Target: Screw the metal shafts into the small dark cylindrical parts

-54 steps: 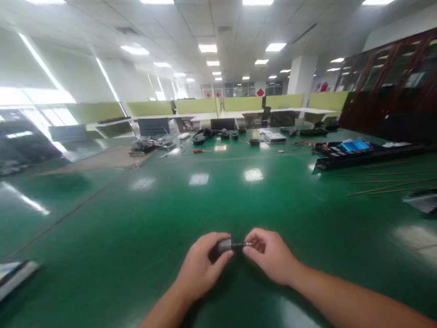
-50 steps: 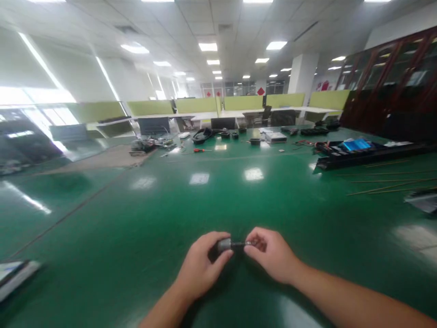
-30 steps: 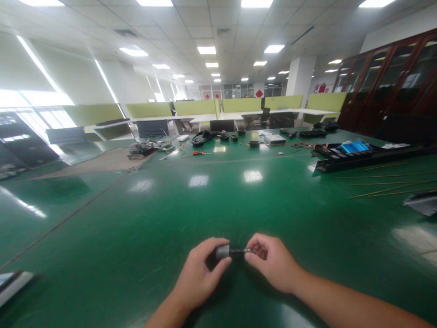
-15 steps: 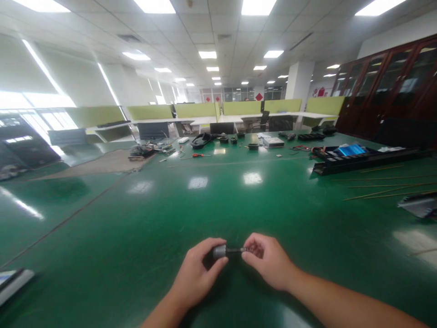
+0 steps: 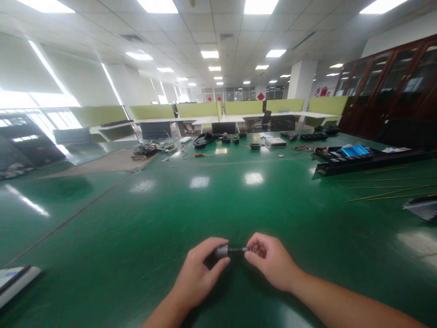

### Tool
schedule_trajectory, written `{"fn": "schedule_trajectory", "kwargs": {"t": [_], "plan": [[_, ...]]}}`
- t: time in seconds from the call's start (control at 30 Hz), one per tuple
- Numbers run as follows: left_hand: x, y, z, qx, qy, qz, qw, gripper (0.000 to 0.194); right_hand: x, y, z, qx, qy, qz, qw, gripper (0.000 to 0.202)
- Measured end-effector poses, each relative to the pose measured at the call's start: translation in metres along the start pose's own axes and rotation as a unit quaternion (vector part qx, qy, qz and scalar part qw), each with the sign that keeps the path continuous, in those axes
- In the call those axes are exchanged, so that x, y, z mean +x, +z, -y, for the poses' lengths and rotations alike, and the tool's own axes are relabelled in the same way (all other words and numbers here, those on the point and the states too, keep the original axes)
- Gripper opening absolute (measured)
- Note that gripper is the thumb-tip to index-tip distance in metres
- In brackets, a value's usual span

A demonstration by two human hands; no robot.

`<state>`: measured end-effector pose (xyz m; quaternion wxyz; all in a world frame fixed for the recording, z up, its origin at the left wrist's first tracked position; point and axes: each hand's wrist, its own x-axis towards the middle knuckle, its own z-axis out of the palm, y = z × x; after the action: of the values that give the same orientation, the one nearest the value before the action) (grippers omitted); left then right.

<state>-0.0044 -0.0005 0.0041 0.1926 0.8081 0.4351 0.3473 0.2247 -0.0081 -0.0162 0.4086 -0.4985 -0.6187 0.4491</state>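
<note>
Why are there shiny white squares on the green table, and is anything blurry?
Head view: probably ceiling lights reflecting off the glossy green table; head view: window at left, washed out; head view: held grey cylinder, a bit blurry.

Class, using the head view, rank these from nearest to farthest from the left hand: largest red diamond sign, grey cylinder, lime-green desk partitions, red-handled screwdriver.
1. Grey cylinder: in the left hand.
2. Red-handled screwdriver: across the green table.
3. Lime-green desk partitions: beyond the table.
4. Largest red diamond sign: background, right of centre.
</note>
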Motion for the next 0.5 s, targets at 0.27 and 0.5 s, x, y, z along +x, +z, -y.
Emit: {"fn": "schedule_trajectory", "kwargs": {"t": [0.27, 0.5], "plan": [[0.0, 0.0002, 0.0013, -0.005, -0.013, 0.01, 1.0, 0.026, 0.0008, -0.0002, -0.0013, 0.008, -0.002, 0.003, 1.0, 0.008], [0.0008, -0.0009, -0.0005, -0.015, -0.025, -0.008, 1.0, 0.025, 0.003, 0.0008, -0.009, 0.051, 0.003, 0.004, 0.999, 0.011]]}}
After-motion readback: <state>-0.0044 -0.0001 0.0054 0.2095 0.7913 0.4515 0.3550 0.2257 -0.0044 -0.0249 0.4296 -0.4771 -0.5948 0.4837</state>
